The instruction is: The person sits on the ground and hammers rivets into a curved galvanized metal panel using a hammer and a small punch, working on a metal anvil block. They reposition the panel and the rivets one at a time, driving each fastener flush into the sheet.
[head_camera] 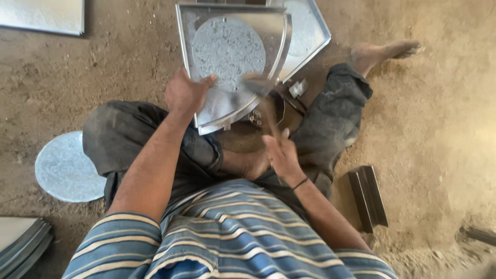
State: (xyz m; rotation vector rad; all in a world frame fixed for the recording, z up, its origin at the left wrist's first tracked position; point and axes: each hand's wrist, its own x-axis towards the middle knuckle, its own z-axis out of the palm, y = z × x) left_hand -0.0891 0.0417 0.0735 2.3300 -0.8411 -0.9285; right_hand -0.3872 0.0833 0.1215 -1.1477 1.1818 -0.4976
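While the left hand (185,94) clamped the lower left edge of a galvanized sheet-metal tray (230,62), thumb laid over the top face and fingers tucked beneath, the right hand (281,154) was wrapped tight around the wooden handle of a hammer (266,103). The hammer's head, blurred, sat against the tray's curved rim at its lower right. The tray was a quarter-round piece with two straight raised sides meeting at its far left corner and a dull grey disc (228,46) lying flat inside it. It tilted toward the person, near edge low over the lap, its straight left side running away from the body.

Behind the tray, partly covered by it, lay a second tray (310,31) of the same kind. Just right of the tray's near edge a small bent metal bracket (298,88) rested on the ground. Well left of the tray a loose metal disc (64,168) lay flat, and a stack of sheet pieces (20,245) sat farther toward the near left. Well to the tray's right lay a folded metal channel (368,196). A flat sheet (44,15) showed at the far left.

The person sat cross-legged, barefoot, on packed sandy dirt (439,113).
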